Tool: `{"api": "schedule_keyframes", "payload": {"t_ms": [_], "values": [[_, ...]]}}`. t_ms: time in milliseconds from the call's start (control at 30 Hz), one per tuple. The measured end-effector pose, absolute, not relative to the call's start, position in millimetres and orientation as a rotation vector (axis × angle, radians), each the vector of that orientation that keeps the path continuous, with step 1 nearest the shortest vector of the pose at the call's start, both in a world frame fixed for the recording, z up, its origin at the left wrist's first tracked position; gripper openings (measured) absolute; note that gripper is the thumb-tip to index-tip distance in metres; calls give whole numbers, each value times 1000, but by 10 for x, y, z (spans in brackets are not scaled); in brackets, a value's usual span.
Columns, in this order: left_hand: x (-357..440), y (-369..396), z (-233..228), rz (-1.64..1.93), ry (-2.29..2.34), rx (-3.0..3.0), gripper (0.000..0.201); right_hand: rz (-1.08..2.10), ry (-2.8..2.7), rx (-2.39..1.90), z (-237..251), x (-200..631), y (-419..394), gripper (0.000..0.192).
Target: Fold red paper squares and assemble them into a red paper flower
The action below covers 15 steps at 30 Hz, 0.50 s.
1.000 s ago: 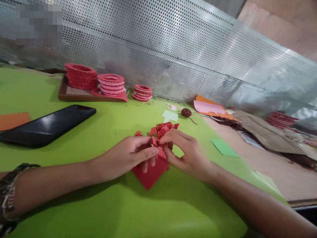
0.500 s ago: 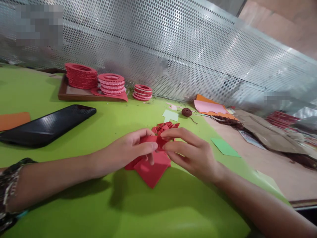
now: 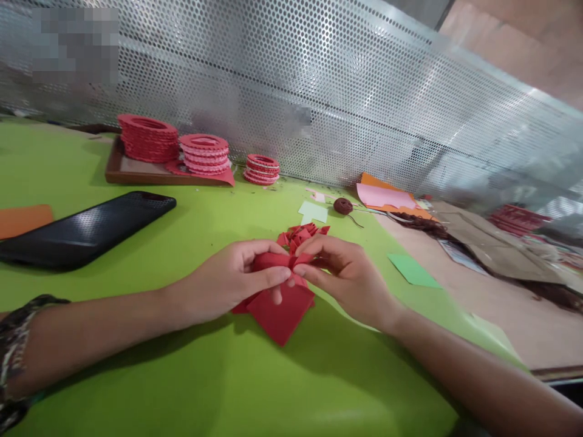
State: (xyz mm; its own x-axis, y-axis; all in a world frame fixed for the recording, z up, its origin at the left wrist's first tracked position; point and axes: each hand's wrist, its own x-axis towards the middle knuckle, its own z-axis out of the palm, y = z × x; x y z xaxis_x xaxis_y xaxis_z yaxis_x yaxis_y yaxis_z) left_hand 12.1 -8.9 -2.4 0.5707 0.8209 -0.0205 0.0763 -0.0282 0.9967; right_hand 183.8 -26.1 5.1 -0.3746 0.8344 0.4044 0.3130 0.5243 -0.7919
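Between both hands is a piece of red paper (image 3: pixel 272 261), bent or folded, held above the green table. My left hand (image 3: pixel 241 273) pinches its left part between thumb and fingers. On its right end, my right hand (image 3: pixel 348 273) is closed, thumb and forefinger pressed on the paper. Beneath the hands lie square red paper sheets (image 3: pixel 281 312), one corner pointing toward me. Just beyond the fingers sits a small heap of folded red paper pieces (image 3: pixel 303 233), partly hidden by my right hand.
A black phone (image 3: pixel 91 230) lies left, near orange paper (image 3: pixel 25 221). Red and pink ring stacks (image 3: pixel 148 139) stand in a brown tray (image 3: pixel 150 178), with a smaller stack (image 3: pixel 261 169) beside it. Brown yarn (image 3: pixel 343 206) and green paper (image 3: pixel 413 271) are right. A perforated metal panel (image 3: pixel 255 79) rises behind.
My right hand's fingers have closed from a looser pose onto the red paper. The paper now stretches level between both hands, and the left hand keeps its hold.
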Motion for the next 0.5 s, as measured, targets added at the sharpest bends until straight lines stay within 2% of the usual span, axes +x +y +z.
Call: {"api": "schedule_keyframes", "payload": {"t_ms": [500], "values": [[86,-76,-38,759,928,1760,12,905,-1793,-1056,28,1789,-242,11]]}}
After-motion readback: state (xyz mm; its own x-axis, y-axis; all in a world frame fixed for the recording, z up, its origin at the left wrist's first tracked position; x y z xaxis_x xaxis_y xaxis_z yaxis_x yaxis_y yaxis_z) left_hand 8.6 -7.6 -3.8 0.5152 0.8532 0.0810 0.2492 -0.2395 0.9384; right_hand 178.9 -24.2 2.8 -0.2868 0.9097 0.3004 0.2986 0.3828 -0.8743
